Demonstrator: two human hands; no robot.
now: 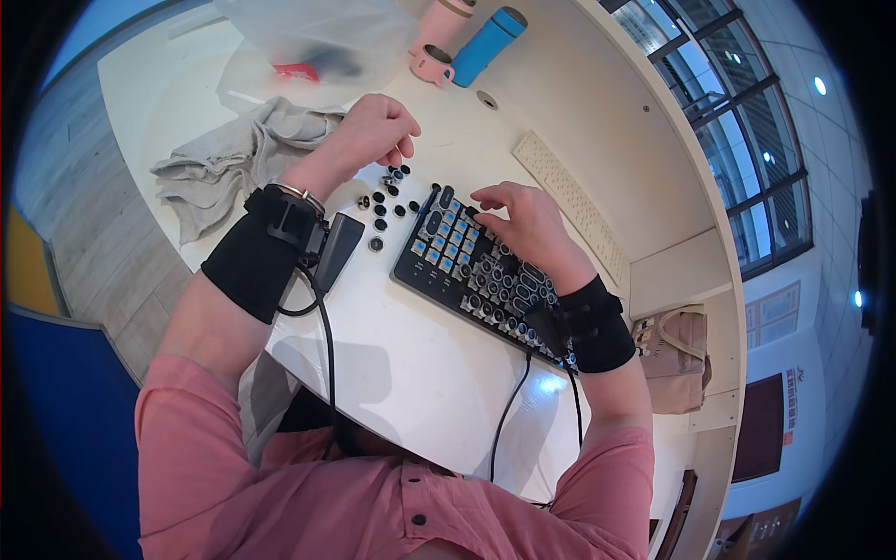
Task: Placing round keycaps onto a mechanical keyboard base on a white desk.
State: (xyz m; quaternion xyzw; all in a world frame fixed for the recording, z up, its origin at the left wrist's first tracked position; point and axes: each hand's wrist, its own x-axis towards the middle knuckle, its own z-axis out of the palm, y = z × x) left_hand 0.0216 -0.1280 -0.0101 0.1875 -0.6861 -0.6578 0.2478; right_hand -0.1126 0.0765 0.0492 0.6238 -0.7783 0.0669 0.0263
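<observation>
While keycaps come off, sits mid-frame on the white tabletop (448, 392): black keyboard (481, 271), upper left rows already stripped to blue switches, lower right rows capped. Right hand (523, 219), fingers curled on a bare row. Left hand (373, 131), fingers pinched above loose keycaps (387, 201), contents unclear.

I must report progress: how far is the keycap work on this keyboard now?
Done: the keyboard's upper-left part shows bare blue switches, and loose keycaps lie beside it. In hand: the right hand is on that bare part; the left hand hovers over the loose caps. Left: the remaining rows still carry caps.
</observation>
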